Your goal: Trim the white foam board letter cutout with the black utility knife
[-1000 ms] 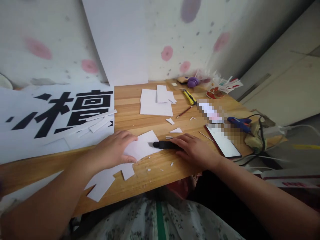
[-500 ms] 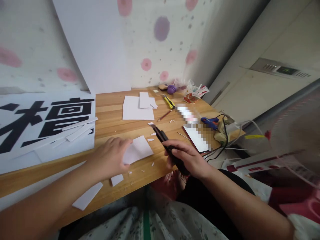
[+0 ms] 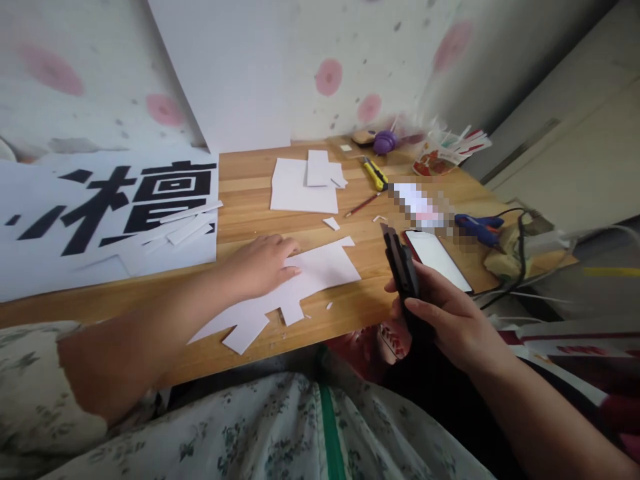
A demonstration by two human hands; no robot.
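My left hand (image 3: 260, 265) lies flat on a white cut-out sheet (image 3: 320, 272) on the wooden table (image 3: 250, 200), fingers spread over its left part. My right hand (image 3: 445, 313) is lifted off the table near its front edge and grips a black utility knife (image 3: 400, 267), which points up and away from me. The sheet has notched tabs along its near edge. Small white scraps (image 3: 330, 224) lie around it.
A large white poster with black characters (image 3: 110, 207) covers the table's left. More white sheets (image 3: 305, 187), a yellow cutter (image 3: 375, 175), a pencil (image 3: 363, 205), a phone (image 3: 437, 252), a blue glue gun (image 3: 477, 227) and cables lie at the back and right.
My right hand lifted the black knife off the sheet and raised it to the right. The white sheet under my left hand has shifted to the right on the table.
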